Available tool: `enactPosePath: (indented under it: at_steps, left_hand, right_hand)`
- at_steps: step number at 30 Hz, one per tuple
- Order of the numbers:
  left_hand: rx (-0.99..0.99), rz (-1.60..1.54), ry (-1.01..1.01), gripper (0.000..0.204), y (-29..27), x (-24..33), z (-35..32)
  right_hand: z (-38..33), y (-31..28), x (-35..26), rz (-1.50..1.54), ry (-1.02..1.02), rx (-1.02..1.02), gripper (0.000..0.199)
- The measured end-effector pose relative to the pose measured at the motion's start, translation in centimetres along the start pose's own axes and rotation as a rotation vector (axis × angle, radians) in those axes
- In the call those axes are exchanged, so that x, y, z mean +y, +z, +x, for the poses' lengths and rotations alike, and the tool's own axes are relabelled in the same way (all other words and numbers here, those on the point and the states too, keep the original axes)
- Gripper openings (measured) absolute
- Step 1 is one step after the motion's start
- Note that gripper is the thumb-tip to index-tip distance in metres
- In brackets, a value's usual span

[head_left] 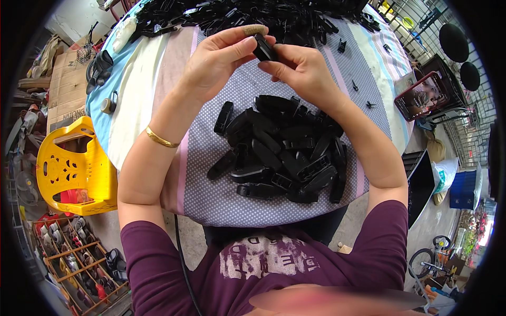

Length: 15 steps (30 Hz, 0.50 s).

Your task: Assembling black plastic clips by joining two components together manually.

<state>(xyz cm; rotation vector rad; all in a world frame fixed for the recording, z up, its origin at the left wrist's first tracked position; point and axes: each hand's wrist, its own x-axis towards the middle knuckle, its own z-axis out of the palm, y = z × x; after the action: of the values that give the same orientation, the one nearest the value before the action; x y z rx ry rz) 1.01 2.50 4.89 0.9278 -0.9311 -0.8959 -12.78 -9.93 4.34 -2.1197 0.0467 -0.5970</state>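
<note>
My left hand (pixel 219 55) and my right hand (pixel 298 66) meet above the round table, both pinching one small black plastic clip part (pixel 263 48) between fingers and thumbs. A plaster wraps my left index fingertip. Below my hands, on the dotted cloth (pixel 211 195), lies a pile of several black plastic clip pieces (pixel 284 150). A much larger heap of black parts (pixel 247 16) covers the far side of the table. A gold bangle sits on my left wrist.
A yellow plastic chair (pixel 74 168) stands at the left. A phone in a red case (pixel 421 95) rests at the table's right edge. A few stray black bits (pixel 356 84) lie on the cloth. A shoe rack (pixel 79 253) is lower left.
</note>
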Motion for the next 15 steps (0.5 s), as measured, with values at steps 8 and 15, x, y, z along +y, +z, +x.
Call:
enactPosePath:
  at_steps: [8, 15]
  left_hand:
    - [-0.058, 0.140, 0.186, 0.025, -0.3, -0.7, -0.1]
    - [-0.123, 0.575, -0.012, 0.034, 0.0, 1.0, -0.3]
  right_hand:
    - [-0.3, 0.9, 0.3, -0.240, -0.270, 0.131, 0.020]
    - [2.3, -5.6, 1.2, -0.125, 0.201, -0.221, 0.029]
